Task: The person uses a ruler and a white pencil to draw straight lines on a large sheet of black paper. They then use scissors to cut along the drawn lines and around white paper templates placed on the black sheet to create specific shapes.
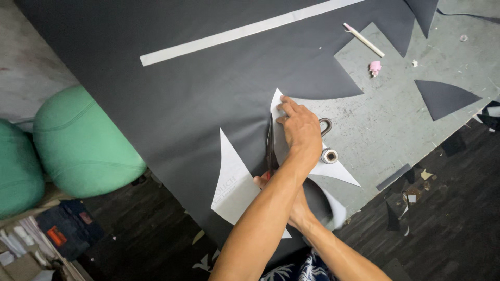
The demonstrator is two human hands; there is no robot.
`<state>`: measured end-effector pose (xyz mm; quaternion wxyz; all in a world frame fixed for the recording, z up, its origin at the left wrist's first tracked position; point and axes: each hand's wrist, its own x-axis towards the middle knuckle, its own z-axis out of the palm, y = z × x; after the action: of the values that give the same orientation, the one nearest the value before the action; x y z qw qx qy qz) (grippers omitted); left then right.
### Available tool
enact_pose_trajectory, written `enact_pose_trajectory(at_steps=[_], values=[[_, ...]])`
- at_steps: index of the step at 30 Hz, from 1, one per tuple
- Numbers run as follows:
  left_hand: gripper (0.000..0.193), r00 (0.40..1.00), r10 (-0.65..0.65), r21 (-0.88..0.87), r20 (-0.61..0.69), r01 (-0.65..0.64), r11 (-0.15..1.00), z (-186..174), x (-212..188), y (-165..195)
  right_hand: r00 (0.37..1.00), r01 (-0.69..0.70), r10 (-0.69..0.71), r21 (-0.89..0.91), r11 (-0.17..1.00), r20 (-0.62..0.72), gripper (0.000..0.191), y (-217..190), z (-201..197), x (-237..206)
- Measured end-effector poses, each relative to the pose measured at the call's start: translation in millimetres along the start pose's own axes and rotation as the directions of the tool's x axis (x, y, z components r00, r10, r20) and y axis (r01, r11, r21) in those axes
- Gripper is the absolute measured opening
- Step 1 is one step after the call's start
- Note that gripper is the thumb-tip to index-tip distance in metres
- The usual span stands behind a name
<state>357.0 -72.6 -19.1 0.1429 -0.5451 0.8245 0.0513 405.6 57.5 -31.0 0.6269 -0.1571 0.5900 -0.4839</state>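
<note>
Left hand (298, 130) presses flat, fingers extended, on the white paper pattern (281, 145). Right hand (284, 200), beneath the left forearm, grips scissors (270, 148) cutting black fabric (182, 88) on the tabletop (396, 119).

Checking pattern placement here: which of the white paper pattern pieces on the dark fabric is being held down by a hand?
The pointed white pattern piece right of the scissors: the left hand presses it flat. The other piece lies untouched.

We see dark grey fabric (172, 93) spread flat over table, white paper pattern (279, 130) lying on it, black-bladed scissors (270, 145) upright alongside pattern edge, blades in cloth.
</note>
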Motion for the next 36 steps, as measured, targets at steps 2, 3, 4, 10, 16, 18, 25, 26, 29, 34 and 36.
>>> enact_pose_trajectory(at_steps=[2, 3, 4, 10, 16, 18, 25, 26, 29, 34, 36], values=[[0.060, 1.000, -0.009, 0.009, -0.005, 0.009, 1.000, 1, 3, 2, 0.999, 0.020, -0.023, -0.111, 0.994, -0.025, 0.030, -4, 2, -2], [0.060, 1.000, -0.013, 0.010, -0.010, 0.013, 1.000, 2, 3, 2, 0.999, 0.018, -0.024, -0.152, 0.988, -0.036, 0.031, -5, 3, -1], [0.060, 1.000, -0.019, 0.012, -0.015, 0.019, 1.000, 2, 4, 2, 0.999, 0.015, -0.025, -0.193, 0.981, -0.046, 0.032, -7, 4, 0], [0.064, 0.999, 0.020, 0.039, 0.044, -0.022, 0.999, 1, 4, 3, 0.994, 0.049, -0.077, -0.324, 0.945, -0.075, 0.039, -6, 10, 15], [0.052, 0.999, -0.029, -0.011, -0.028, 0.029, 1.000, 9, 9, 6, 0.993, -0.002, -0.039, -0.345, 0.939, -0.114, 0.041, 2, 15, 21], [0.051, 0.999, -0.036, -0.016, -0.028, 0.036, 0.999, 11, 11, 7, 0.995, -0.034, 0.010, -0.258, 0.966, -0.097, 0.041, 1, 17, 25], [0.050, 0.999, -0.019, -0.023, -0.032, 0.018, 1.000, 12, 9, 7, 0.989, -0.101, 0.085, -0.129, 0.986, -0.124, 0.038, -3, 30, 32], [0.050, 1.000, -0.012, -0.022, -0.021, 0.012, 1.000, 11, 9, 7, 0.988, -0.101, 0.088, -0.104, 0.989, -0.126, 0.037, -2, 31, 32], [0.052, 1.000, -0.007, -0.024, 0.000, 0.007, 1.000, 8, 10, 6, 0.985, -0.084, 0.067, -0.100, 0.991, -0.157, 0.034, -4, 35, 36], [0.053, 1.000, -0.002, -0.022, 0.016, 0.002, 1.000, 7, 10, 6, 0.986, 0.084, -0.111, -0.199, 0.976, -0.128, 0.038, -9, 40, 48], [0.051, 0.999, -0.030, -0.027, -0.018, 0.029, 0.999, 7, 11, 6, 0.985, 0.094, -0.114, -0.154, 0.984, -0.131, 0.036, -11, 44, 49]])
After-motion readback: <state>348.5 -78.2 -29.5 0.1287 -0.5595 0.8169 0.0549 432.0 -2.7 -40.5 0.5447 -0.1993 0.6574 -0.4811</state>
